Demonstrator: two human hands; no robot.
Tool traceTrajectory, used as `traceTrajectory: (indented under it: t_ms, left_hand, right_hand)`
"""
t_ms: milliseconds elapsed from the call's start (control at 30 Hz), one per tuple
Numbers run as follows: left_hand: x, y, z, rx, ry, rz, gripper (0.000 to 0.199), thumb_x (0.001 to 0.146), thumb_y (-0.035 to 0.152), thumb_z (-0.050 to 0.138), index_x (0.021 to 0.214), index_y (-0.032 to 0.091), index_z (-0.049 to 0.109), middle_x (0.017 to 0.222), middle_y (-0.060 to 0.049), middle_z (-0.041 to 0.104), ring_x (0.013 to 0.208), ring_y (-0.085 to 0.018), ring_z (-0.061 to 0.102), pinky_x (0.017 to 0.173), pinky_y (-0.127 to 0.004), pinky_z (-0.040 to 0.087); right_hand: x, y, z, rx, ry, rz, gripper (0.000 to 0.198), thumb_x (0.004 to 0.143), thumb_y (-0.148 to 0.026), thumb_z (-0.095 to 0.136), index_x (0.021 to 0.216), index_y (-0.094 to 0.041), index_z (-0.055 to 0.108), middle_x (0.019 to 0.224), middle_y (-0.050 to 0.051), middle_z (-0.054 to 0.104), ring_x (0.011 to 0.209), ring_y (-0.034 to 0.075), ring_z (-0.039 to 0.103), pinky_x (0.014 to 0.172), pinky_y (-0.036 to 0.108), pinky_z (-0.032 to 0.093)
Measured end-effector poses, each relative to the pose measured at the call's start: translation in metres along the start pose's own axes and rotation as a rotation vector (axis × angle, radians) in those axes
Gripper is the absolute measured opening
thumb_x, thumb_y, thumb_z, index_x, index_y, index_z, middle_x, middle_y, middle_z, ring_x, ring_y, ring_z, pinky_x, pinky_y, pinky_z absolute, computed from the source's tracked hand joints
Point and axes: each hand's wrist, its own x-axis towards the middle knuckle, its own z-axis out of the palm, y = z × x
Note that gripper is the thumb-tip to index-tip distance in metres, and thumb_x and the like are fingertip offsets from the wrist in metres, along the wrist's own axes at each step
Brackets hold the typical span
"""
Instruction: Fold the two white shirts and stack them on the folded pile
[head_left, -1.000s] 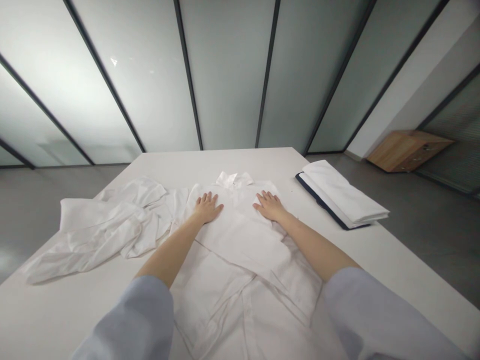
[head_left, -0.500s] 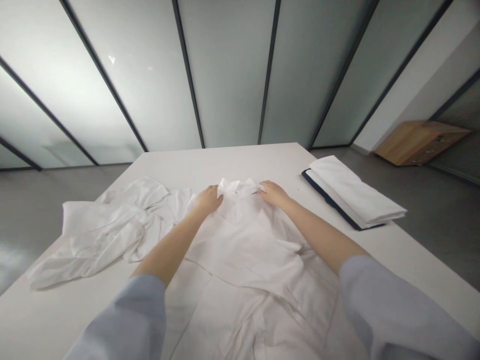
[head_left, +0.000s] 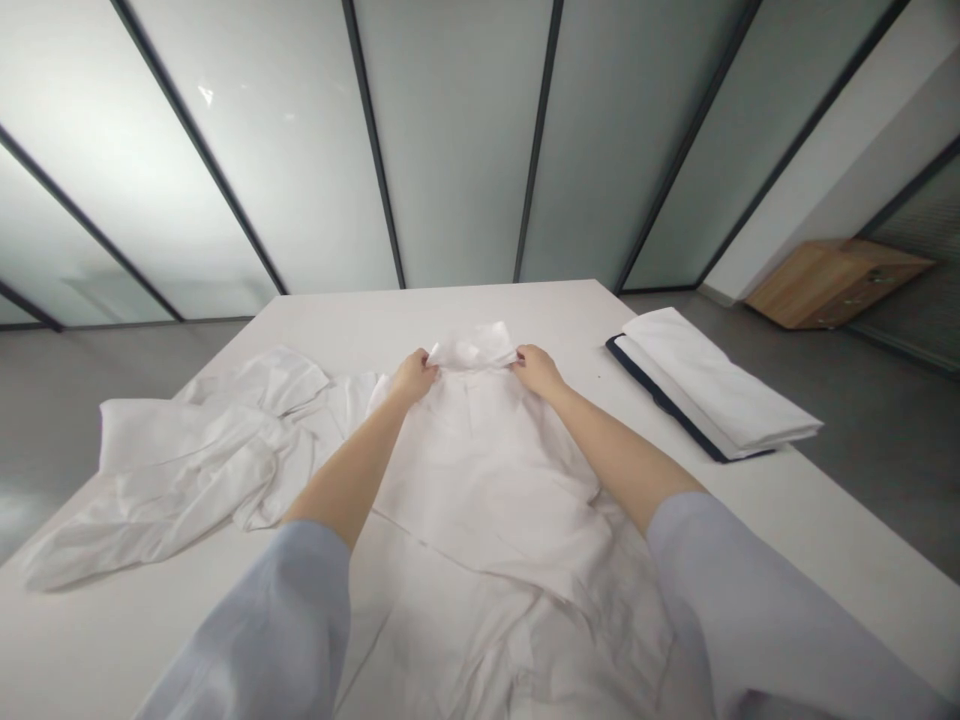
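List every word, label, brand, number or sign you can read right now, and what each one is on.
There is no readable text in view.
None shows on the white shirt, the crumpled cloth, the folded cloth or the glass wall.
Small details on the wooden cabinet are too blurred to make out.

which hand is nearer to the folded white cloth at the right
Right. The right hand pinches the right end of the shirt collar, across a gap to the left of the folded white cloth; the left hand is at the collar's other end, farther left.
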Motion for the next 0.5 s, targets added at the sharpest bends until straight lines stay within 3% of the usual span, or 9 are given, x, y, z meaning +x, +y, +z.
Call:
traceTrajectory:
  t_ms: [133, 333, 400, 500]
  left_hand:
    - [-0.014, -0.004, -0.003, 0.019, 0.054, 0.085, 0.021, 0.089, 0.026, 0.048, 0.107, 0.022, 0.057, 0.104, -0.004, 0.07, 0.097, -0.018, 0.063, 0.082, -0.027, 0.046]
    - [-0.04, -0.022, 0.001, 0.183, -0.042, 0.307, 0.035, 0.077, 0.02, 0.051, 0.11, 0.02, 0.065, 0.124, -0.005, 0.064, 0.117, -0.021, 0.054, 0.103, -0.031, 0.039]
    - [-0.048, -0.025, 0.0, 0.251, -0.033, 0.301, 0.036, 0.08, 0.022, 0.049, 0.111, 0.022, 0.067, 0.131, -0.004, 0.061, 0.123, -0.022, 0.05, 0.109, -0.035, 0.035]
    - [-0.054, -0.019, 0.0, 0.292, 0.132, 0.239, 0.039, 0.089, 0.026, 0.039, 0.117, 0.02, 0.065, 0.132, -0.006, 0.06, 0.124, -0.024, 0.048, 0.109, -0.037, 0.034]
  right_hand:
    - [-0.006, 0.001, -0.001, -0.059, 0.098, -0.07, 0.029, 0.086, -0.015, 0.043, 0.107, -0.015, 0.062, 0.111, 0.013, 0.064, 0.098, 0.023, 0.058, 0.082, 0.029, 0.043]
    - [-0.03, 0.017, 0.004, -0.143, -0.025, -0.261, 0.036, 0.085, -0.012, 0.045, 0.115, -0.016, 0.064, 0.131, 0.012, 0.057, 0.118, 0.025, 0.052, 0.099, 0.033, 0.038]
    - [-0.037, 0.02, 0.004, -0.191, -0.026, -0.244, 0.035, 0.086, -0.016, 0.046, 0.113, -0.017, 0.067, 0.138, 0.011, 0.054, 0.126, 0.028, 0.044, 0.104, 0.04, 0.034]
    - [-0.04, 0.014, 0.003, -0.193, 0.047, -0.15, 0.038, 0.091, -0.023, 0.04, 0.117, -0.017, 0.067, 0.139, 0.011, 0.053, 0.13, 0.03, 0.039, 0.106, 0.044, 0.031]
